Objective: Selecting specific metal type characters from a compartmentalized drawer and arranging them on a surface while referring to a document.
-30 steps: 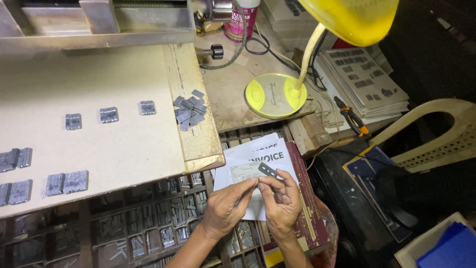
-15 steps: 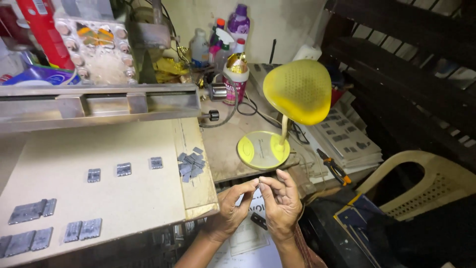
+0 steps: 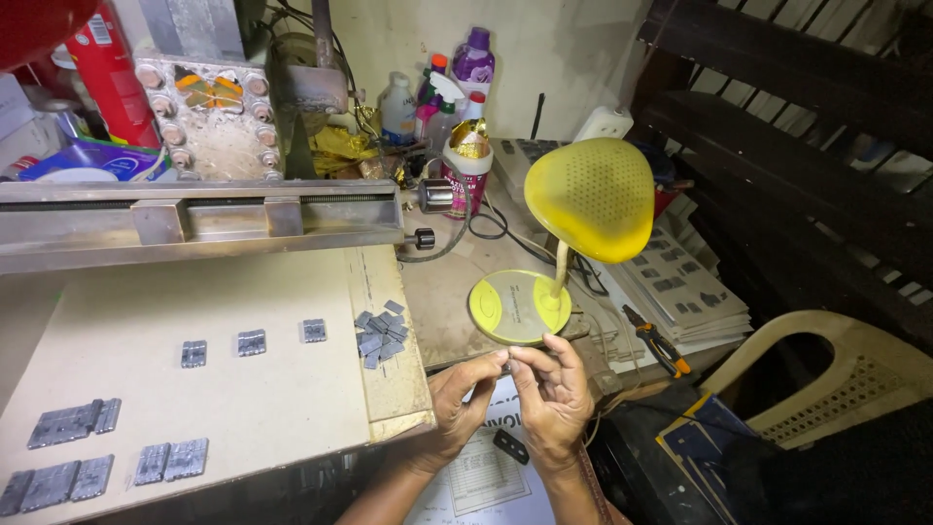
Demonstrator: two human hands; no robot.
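My left hand (image 3: 459, 401) and my right hand (image 3: 556, 397) meet fingertip to fingertip just in front of the round base of a yellow desk lamp (image 3: 515, 306). Together they pinch a small grey metal piece (image 3: 507, 358), which the fingers mostly hide. Below the hands lies a white printed sheet (image 3: 486, 476) with a small dark block (image 3: 510, 446) resting on it. A loose heap of small grey metal pieces (image 3: 381, 332) sits on the board's right edge, left of my hands.
Rows of grey metal blocks (image 3: 251, 342) lie on the tan board (image 3: 243, 389). A metal rail (image 3: 194, 219) spans the back. Bottles (image 3: 468, 146), orange-handled pliers (image 3: 661, 345), stacked printed sheets (image 3: 685, 292) and a beige plastic chair (image 3: 836, 379) stand around.
My view has tilted up from the tray and paper toward the bench back. Both hands rose from over the white sheet to the lamp base, still pinching the small piece.
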